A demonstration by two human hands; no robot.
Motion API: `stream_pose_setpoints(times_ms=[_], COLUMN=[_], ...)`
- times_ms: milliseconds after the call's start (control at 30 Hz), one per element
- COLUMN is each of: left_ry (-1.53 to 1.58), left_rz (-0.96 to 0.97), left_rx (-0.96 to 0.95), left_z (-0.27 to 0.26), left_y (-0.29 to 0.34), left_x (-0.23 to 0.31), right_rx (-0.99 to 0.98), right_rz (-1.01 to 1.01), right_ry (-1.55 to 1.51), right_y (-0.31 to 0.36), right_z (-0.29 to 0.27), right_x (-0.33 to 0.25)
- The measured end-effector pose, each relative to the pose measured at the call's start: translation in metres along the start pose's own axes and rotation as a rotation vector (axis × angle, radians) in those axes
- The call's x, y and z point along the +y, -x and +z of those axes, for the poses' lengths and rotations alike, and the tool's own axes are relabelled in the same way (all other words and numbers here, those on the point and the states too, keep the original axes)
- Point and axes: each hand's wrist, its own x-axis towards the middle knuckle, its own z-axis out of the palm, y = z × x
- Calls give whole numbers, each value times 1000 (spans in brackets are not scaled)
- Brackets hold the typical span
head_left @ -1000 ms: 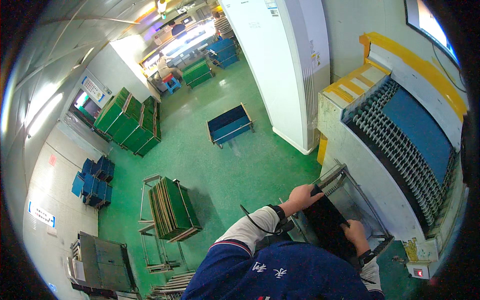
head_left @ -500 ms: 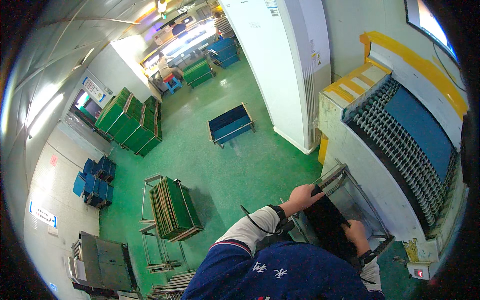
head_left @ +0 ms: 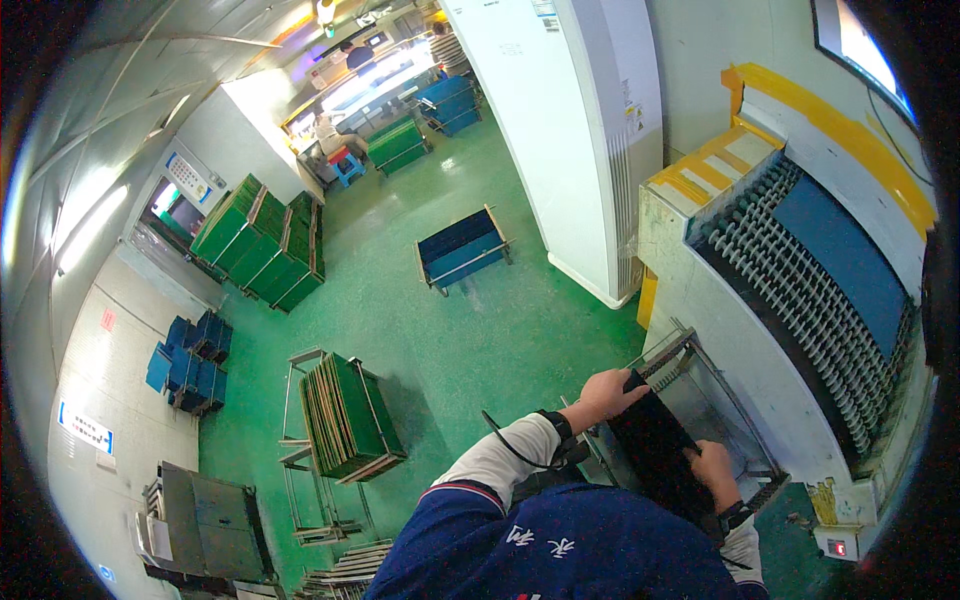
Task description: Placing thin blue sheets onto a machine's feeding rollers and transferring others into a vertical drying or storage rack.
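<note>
head view: dark panel (head_left: 662, 455) lower end hidden behind torso.

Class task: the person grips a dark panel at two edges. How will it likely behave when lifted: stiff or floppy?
Probably stiff: the dark panel stays flat between left hand and right hand. Thin and broad, so it may flex slightly. Likely light.

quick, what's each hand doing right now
Left hand: closed on the top edge of the dark panel.
Right hand: closed on the same dark panel's right edge, over the metal rack.
</note>
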Motion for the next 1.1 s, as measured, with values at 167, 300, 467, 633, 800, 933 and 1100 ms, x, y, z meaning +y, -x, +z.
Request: stream_pose_setpoints(times_ms=[167, 300, 467, 633, 800, 933, 1100], left_ry=[-4, -2, 7, -2, 8, -1, 2], left_rz=[0, 17, 13, 23, 20, 21, 18], left_rx=[6, 39, 34, 35, 23, 43, 40], left_z=[1, 3, 2, 3, 4, 5, 4], left_y=[0, 1, 1, 0, -1, -1, 0], left_x=[0, -2, -1, -1, -4, -3, -2], right_rx=[0, -3, -5, 12, 4, 19, 31], right_rz=[-15, -24, -22, -32, -16, -27, -36], right_ry=[17, 14, 9, -4, 14, -4, 10], right_y=[-2, -3, -2, -3, -1, -2, -5], right_z=[2, 3, 2, 4, 2, 3, 8], right_x=[4, 6, 3, 6, 1, 3, 10])
